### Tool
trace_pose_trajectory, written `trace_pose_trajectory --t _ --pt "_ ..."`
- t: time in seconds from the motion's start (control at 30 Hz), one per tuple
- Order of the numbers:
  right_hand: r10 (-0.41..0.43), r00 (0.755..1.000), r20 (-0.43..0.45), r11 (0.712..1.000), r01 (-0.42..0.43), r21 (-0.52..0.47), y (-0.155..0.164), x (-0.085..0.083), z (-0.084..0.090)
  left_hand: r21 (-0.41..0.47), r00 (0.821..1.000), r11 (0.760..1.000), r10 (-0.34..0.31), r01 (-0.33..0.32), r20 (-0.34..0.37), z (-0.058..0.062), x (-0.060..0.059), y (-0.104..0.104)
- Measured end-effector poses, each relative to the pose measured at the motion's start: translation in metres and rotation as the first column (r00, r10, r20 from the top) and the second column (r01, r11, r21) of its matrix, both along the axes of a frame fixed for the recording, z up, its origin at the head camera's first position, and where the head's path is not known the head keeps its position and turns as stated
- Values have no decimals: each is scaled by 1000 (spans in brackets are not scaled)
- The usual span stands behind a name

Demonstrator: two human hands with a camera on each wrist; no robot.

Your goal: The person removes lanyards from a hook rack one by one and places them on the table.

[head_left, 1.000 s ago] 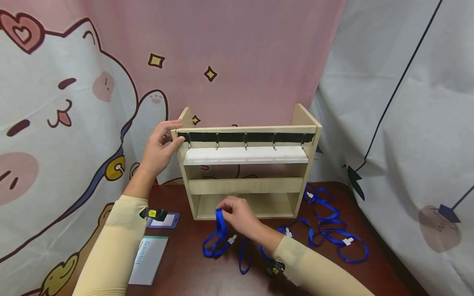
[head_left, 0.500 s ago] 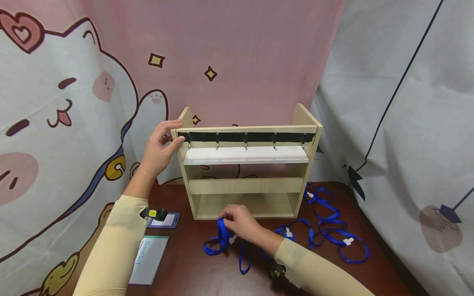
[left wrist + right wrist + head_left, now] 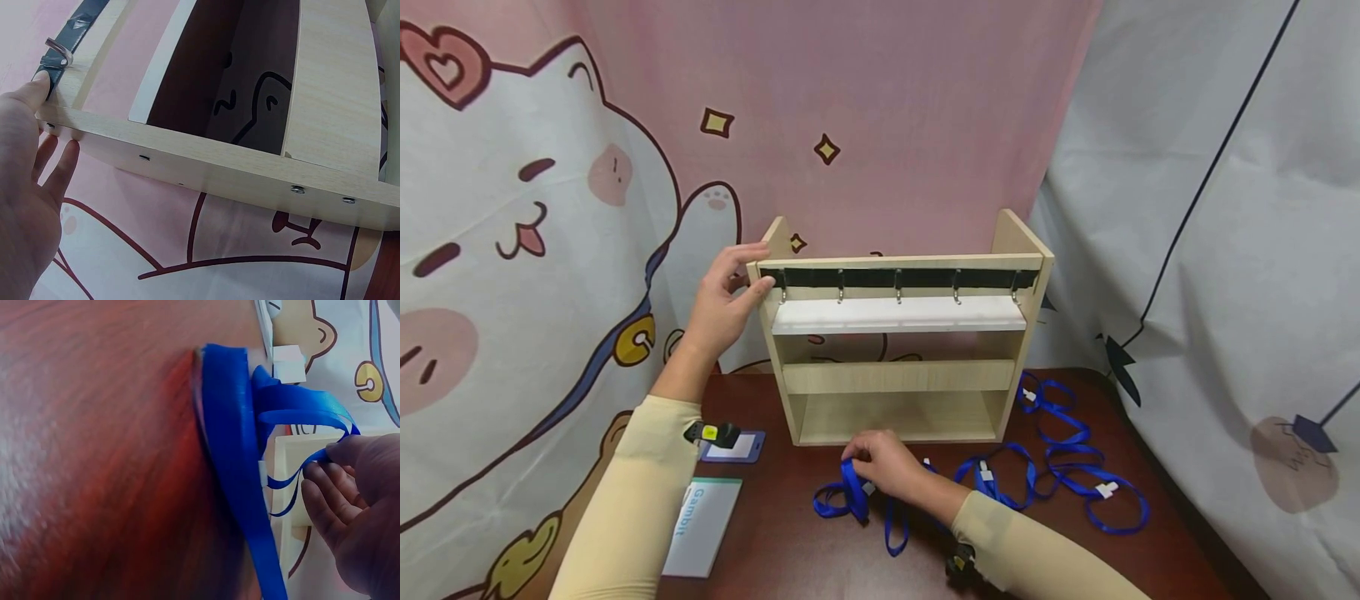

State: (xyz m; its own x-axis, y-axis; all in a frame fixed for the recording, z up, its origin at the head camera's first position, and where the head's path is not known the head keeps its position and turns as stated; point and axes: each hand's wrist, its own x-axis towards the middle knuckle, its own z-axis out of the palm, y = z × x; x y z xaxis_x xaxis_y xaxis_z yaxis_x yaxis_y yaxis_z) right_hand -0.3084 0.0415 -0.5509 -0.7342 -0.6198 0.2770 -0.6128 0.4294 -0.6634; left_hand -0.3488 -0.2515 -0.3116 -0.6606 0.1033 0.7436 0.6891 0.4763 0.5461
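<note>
My left hand holds the upper left corner of a pale wooden rack. In the left wrist view, its thumb lies on the front by a metal hook, its fingers along the outer side. My right hand pinches a loop of a blue lanyard between thumb and fingertips, low over the table before the rack. The right wrist view shows the pinched loop arching up, with another blue strap standing nearer the camera. A small white clip is partly hidden beside the right hand.
More blue lanyards with white clips lie to the rack's right. Left on the brown table are a blue badge holder and a white "Gambit" box. Several hooks line the rack's black strip, above a white ledge.
My right hand has sunk a little toward the table with the pinched lanyard, whose loop is now lower and bunched closer. The left hand stays on the rack's corner.
</note>
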Motion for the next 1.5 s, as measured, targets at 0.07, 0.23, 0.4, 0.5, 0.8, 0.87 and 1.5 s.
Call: trace_pose_trajectory --t 0.07,0.23,0.4,0.5,0.8,0.87,1.5 --pt "-2 1000 13 1000 2 -1 0 0 -2 0 1000 1000 3 -3 0 0 1 1" --pt "-5 999 33 1000 5 -5 -3 -2 -7 7 1000 1000 -3 3 -6 2 2 4" --pt "13 999 44 1000 -13 -21 -7 -3 -12 6 1000 1000 -6 6 -5 5 6 7" --pt "20 999 44 999 -18 -36 -9 -3 -15 6 1000 1000 -9 9 -6 2 2 3" --pt "22 998 62 999 -19 -42 -11 -3 -17 8 1000 1000 -11 11 -7 1 0 3" --pt "21 998 60 999 -19 -41 -11 -3 -16 9 1000 1000 -13 13 -9 3 3 5" --pt "-68 998 18 990 69 -126 25 4 7 -3 999 999 -40 40 16 14 16 21"
